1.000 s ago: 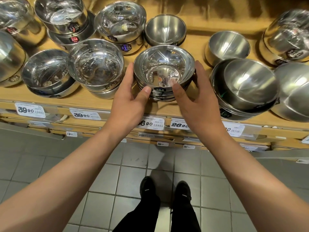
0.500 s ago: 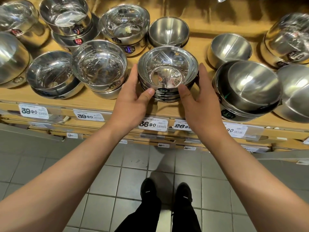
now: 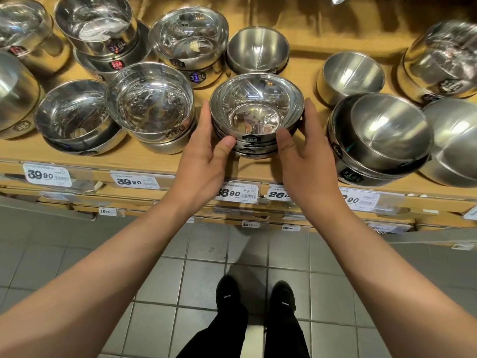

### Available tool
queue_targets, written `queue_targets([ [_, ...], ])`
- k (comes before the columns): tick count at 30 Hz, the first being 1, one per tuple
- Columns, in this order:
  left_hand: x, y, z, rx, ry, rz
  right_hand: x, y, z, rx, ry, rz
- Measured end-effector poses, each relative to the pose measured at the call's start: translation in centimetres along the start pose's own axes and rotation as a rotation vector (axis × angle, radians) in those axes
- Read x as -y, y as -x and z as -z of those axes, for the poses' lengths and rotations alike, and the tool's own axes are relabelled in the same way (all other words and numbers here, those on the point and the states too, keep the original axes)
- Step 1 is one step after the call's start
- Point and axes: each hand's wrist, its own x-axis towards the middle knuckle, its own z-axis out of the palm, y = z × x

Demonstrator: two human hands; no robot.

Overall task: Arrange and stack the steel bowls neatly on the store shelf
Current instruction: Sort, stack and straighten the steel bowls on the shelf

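A stack of several shiny steel bowls (image 3: 256, 109) with a "304" label stands near the front of the wooden shelf (image 3: 144, 161). My left hand (image 3: 204, 156) cups its left side, thumb on the front of the stack and fingers up along the rim. On the opposite side my right hand (image 3: 307, 156) mirrors it, thumb at the front and fingers against the right rim. The stack rests on the shelf between both palms.
Close on the left is a "316L" bowl stack (image 3: 149, 104), beyond it another stack (image 3: 72, 117). A matte bowl (image 3: 258, 50) sits right behind, another (image 3: 351, 76) at back right. A tilted matte stack (image 3: 382, 135) crowds the right. Price tags (image 3: 237, 193) line the shelf edge.
Both hands stay on the same stack, with the thumbs drawn slightly closer at its front. The view has shifted a little.
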Motion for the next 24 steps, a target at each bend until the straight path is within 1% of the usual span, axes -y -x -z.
queue_targets([
  [4, -0.4, 0.2, 0.2, 0.031, 0.051, 0.005, -0.1, 0.2, 0.1, 0.019, -0.014, 0.010],
  [5, -0.5, 0.2, 0.3, 0.047, 0.095, 0.008, -0.1, 0.3, 0.1, 0.025, -0.026, 0.009],
  [7, -1.1, 0.2, 0.5, 0.063, 0.281, 0.038, 0.1, 0.5, 0.2, 0.034, -0.071, -0.008],
  [9, -1.9, 0.1, 0.5, 0.007, 0.436, 0.102, 0.5, 0.6, 0.2, 0.037, -0.116, -0.056],
  [10, -2.3, 0.0, 0.5, -0.037, 0.455, 0.133, 0.8, 0.4, 0.2, 0.028, -0.123, -0.086],
  [12, -2.8, -0.2, 0.5, -0.110, 0.396, 0.171, 1.4, 0.1, 0.1, -0.004, -0.119, -0.122],
  [15, -3.3, -0.6, 0.8, -0.148, 0.207, 0.174, 1.9, -0.5, 0.3, -0.042, -0.116, -0.145],
  [17, -3.5, -0.7, 0.9, -0.167, 0.123, 0.185, 1.9, -0.7, 0.4, -0.065, -0.120, -0.156],
  [20, -3.5, -1.1, 0.9, -0.178, 0.115, 0.215, 1.8, -0.9, 0.6, -0.063, -0.112, -0.173],
  [24, -3.4, -0.9, 0.7, -0.159, 0.174, 0.216, 1.4, -1.0, 0.6, -0.045, -0.120, -0.152],
])
